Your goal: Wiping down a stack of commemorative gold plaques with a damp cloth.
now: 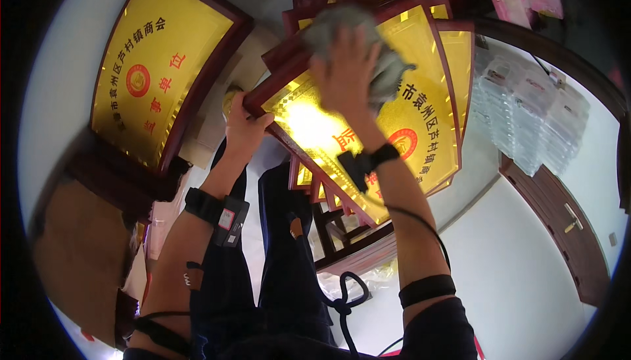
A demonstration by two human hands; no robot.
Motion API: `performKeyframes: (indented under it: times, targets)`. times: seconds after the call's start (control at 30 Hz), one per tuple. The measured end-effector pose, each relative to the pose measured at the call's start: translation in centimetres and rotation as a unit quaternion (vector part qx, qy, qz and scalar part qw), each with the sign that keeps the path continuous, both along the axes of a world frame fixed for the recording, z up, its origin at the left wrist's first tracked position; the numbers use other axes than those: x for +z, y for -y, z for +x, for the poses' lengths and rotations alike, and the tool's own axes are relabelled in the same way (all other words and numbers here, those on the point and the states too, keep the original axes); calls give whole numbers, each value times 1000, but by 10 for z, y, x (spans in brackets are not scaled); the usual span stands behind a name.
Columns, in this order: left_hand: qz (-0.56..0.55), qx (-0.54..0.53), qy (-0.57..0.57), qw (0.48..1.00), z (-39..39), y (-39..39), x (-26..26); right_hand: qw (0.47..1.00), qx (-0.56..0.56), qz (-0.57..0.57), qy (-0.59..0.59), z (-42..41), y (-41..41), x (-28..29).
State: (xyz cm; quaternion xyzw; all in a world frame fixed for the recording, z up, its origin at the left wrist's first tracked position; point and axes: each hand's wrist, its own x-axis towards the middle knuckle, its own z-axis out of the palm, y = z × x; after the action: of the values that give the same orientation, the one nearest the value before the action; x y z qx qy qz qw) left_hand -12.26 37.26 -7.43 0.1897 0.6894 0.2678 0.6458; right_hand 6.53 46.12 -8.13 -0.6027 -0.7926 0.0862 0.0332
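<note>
Before me lies a gold plaque with a dark red wooden frame (434,108), on top of a fanned stack of similar plaques (456,59). It bears writing and a round red emblem, and a bright glare covers part of its face. With thumb and fingers, my left hand (242,126) grips the frame's near left corner. My right hand (347,71), blurred, presses a grey cloth (392,76) against the upper left part of the plaque's face. The cloth bunches out around the fingers and hides some of the plaque.
Another framed gold plaque (162,69) leans upright at the left, above a brown cardboard box (81,256). Stacked clear plastic containers (532,103) stand at the right, beyond the plaques. A brown door (557,222) is farther right. Under the stack shows a dark wooden stool or chair (340,236).
</note>
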Motion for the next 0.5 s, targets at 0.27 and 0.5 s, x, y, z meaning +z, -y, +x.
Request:
performKeyframes:
  times: [0.27,0.5]
  targets:
    - [5,-1,56,998,6,0,0,998,-24,53,-12,54,-54,5]
    - [-30,-36,11,999,12,-8,5,979,-132,138,-72,151,-77,-16]
